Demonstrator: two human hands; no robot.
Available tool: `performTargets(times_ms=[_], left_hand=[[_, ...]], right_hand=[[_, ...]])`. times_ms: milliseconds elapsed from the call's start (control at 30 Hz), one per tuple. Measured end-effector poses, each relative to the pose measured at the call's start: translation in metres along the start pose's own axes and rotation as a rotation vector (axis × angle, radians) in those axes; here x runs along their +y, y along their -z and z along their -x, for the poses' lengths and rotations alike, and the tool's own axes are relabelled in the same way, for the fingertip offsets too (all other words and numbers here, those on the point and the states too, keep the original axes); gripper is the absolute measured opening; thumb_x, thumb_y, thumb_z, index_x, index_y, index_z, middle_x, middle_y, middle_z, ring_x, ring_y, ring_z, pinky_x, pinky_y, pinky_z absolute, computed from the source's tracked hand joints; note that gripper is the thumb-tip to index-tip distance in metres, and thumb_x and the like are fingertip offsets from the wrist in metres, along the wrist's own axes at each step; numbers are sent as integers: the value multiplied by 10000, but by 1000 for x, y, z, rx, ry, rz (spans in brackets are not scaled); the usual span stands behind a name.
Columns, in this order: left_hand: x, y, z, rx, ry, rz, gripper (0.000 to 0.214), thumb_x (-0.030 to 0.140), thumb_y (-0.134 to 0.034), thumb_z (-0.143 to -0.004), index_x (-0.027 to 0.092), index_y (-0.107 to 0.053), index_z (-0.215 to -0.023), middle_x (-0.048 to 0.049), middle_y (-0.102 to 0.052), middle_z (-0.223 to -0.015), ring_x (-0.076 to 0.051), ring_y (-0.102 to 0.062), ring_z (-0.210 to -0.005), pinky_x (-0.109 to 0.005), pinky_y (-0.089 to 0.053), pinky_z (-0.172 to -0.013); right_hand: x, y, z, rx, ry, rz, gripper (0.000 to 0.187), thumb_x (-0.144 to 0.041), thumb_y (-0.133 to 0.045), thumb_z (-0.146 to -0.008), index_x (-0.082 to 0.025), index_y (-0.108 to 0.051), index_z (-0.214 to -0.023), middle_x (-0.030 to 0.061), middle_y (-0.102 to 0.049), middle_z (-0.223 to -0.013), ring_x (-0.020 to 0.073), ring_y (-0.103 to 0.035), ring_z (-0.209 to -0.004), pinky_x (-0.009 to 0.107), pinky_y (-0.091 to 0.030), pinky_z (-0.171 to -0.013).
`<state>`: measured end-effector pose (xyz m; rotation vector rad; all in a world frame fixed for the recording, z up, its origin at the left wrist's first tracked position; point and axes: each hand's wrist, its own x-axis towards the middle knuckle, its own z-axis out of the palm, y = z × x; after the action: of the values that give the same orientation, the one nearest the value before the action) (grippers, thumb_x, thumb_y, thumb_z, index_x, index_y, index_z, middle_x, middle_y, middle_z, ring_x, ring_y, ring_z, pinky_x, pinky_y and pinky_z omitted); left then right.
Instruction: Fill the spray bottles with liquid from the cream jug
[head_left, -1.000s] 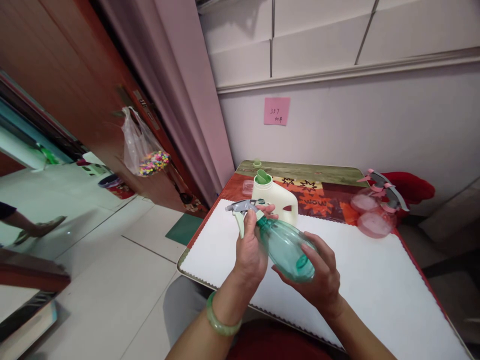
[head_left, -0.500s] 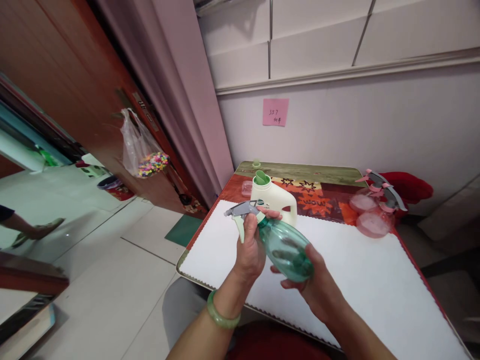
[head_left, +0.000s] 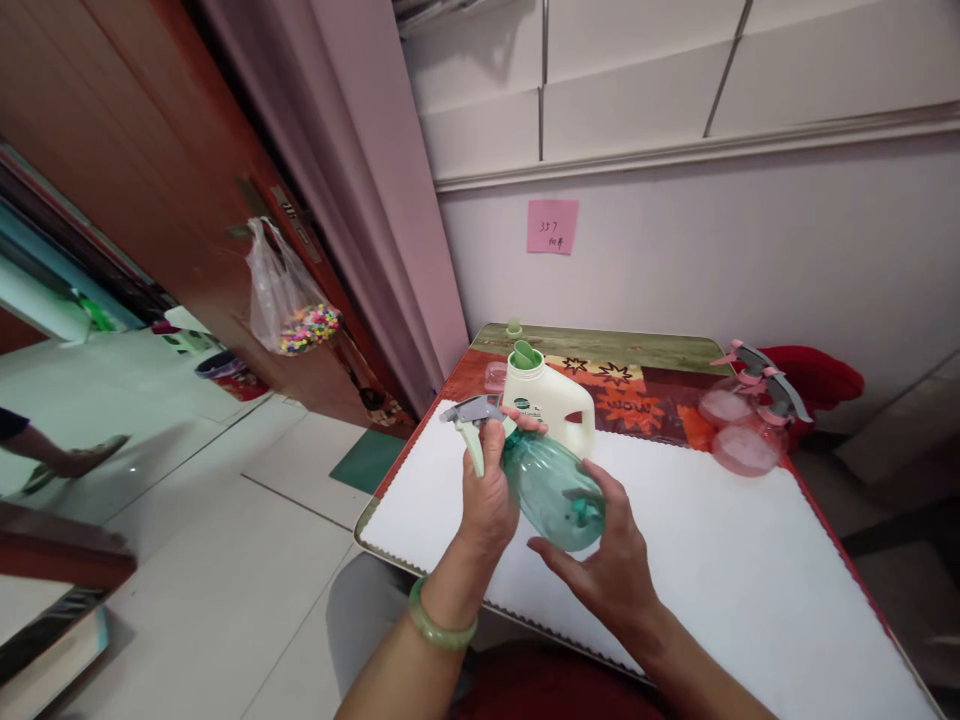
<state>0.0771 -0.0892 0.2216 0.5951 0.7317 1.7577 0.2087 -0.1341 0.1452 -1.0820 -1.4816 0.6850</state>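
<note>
A clear green spray bottle [head_left: 551, 490] with a grey and pale-green trigger head is tilted over the table, its nozzle towards the left. My left hand [head_left: 487, 490] is wrapped round its neck, just below the trigger. At the base, my right hand [head_left: 615, 550] cups the bottle, fingers along its far side and thumb spread underneath. Behind the bottle stands a cream jug [head_left: 551, 400] with a handle and a green spout; its outer cap is off. A small green cap [head_left: 514, 327] lies at the table's back edge.
Two pink spray bottles [head_left: 746, 448] stand at the table's right back, near a red object [head_left: 817, 380]. A white mat [head_left: 697, 560] covers much of the table. A bag of coloured beads [head_left: 307, 325] hangs from the door handle. Another person's foot [head_left: 82, 458] shows at left.
The green spray bottle has shifted slightly left with both hands. My right hand has turned and its thumb has spread away below the base.
</note>
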Motion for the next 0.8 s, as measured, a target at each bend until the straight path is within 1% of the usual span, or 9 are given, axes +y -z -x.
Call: performTargets(times_ms=[67,133,267,367,500,567,667,733,800], left_hand=[[2,2,0,-73,25,8,338,485,-742,-855,191,-668,-1006,-57,-729,-912,-250,-710,-1028,-410,-502,-1004],[5,5,0,-132,56,19,348,490,-757,-839,189,-674,-992,-64,-734,-910,-273,-708,-1055,-431,-500,-1013],[13,7,0,-169,70,9,324,486,-776,-818,185,-692,-906,-63,-712,-846,-309,-703,-1072,-456,-513,-1003],[15,10,1,-165,92,-1,343,512,-779,-806,184,-694,-860,-84,-715,-855,-324,-701,-1070,-465,-524,-986],[13,24,9,-143,67,-26,417,557,-780,-790,171,-713,-935,-94,-722,-863,-314,-708,-1023,-430,-551,-925],[11,35,18,-158,99,-68,550,610,-802,-738,175,-716,-1063,-120,-742,-979,-294,-714,-955,-376,-577,-808],[10,55,29,-151,179,-87,677,615,-820,-710,237,-657,-1248,-133,-725,-1174,-240,-709,-808,-300,-543,-596],[14,65,30,-86,136,-92,567,572,-802,-757,231,-673,-1190,-121,-733,-1152,-229,-708,-817,-293,-539,-615],[20,70,24,13,25,-154,418,507,-786,-802,202,-698,-1073,-98,-748,-1060,-233,-709,-908,-311,-553,-757]], right_hand=[[-4,3,-5,-56,-120,-126,888,-493,-905,-630,-250,-479,-1370,136,-629,-1289,328,-674,-1112,480,-613,-900],[-11,6,-10,-222,-366,-447,838,-600,-851,-655,-236,-504,-1324,110,-696,-1123,262,-725,-846,381,-635,-660],[-20,6,-15,-559,-945,-1093,843,-852,-619,-726,-155,-597,-1199,106,-741,-865,127,-638,-497,187,-455,-389],[-15,1,-13,-724,-1168,-1367,868,-896,-616,-683,-122,-638,-1076,115,-755,-830,49,-535,-394,120,-339,-331],[-4,-12,-7,-814,-1196,-1510,851,-905,-611,-673,-128,-636,-1019,113,-764,-821,13,-440,-326,107,-255,-294],[-2,-20,-4,-822,-1202,-1488,880,-933,-593,-647,-119,-635,-982,115,-755,-802,23,-447,-322,121,-271,-287],[-3,-35,2,-717,-1178,-1340,881,-938,-533,-692,-110,-634,-976,80,-712,-709,54,-508,-350,131,-321,-309],[-4,-45,6,-596,-1021,-1190,824,-885,-550,-747,-128,-620,-1065,55,-693,-688,94,-573,-400,145,-368,-340],[-3,-53,10,-510,-774,-1004,773,-810,-636,-755,-164,-580,-1175,49,-704,-749,138,-627,-469,197,-449,-390]])
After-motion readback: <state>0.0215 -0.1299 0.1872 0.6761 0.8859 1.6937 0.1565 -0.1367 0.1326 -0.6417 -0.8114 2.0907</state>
